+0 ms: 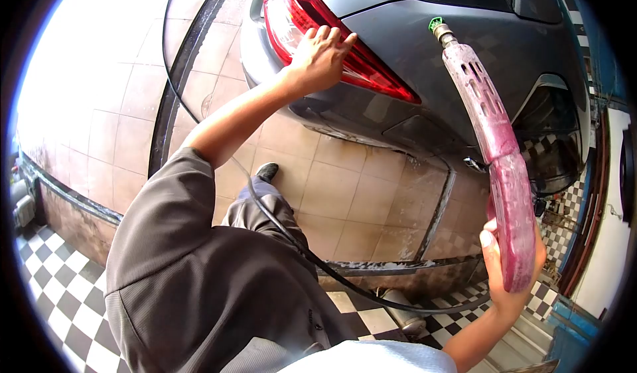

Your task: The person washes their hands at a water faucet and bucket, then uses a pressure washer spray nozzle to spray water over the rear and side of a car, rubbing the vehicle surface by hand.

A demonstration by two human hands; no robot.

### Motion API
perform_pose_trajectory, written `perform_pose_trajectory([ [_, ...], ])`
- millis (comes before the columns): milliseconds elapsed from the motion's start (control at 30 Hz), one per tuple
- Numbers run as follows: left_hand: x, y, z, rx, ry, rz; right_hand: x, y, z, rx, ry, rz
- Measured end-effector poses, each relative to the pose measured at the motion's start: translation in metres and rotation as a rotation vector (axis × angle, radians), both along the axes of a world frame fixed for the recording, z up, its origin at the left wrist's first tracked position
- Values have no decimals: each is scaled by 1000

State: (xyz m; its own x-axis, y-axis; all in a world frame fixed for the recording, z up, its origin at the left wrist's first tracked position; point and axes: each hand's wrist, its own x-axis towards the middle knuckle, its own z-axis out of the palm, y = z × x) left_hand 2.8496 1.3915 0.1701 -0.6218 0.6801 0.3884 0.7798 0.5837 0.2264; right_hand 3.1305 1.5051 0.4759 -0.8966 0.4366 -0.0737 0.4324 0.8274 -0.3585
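Fingers bent, my left hand rests on the red tail light of a grey car. My right hand is wrapped round the rear end of a worn pink spray gun. The gun points up and away, its metal tip with a green nozzle in front of the car's side panel. From near my right hand a black hose curves left across my body and up to the top left.
Beige floor tiles lie below the car, crossed by dark drain channels. Black-and-white checkered tiles cover the lower left. A metal cylinder stands near the bottom. White and blue panels line the right edge.
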Motion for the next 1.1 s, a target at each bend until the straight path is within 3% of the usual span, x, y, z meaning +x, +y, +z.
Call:
perform_pose_trajectory([
  [200,-12,7,5,25,60,-28,-6,2,-10,-2,20,73],
  [600,-11,7,12,59,73,-79,32,11,-18,13,-41,-46],
  [1100,-2,7,15,12,95,-80,152,17,-49,17,11,-348],
])
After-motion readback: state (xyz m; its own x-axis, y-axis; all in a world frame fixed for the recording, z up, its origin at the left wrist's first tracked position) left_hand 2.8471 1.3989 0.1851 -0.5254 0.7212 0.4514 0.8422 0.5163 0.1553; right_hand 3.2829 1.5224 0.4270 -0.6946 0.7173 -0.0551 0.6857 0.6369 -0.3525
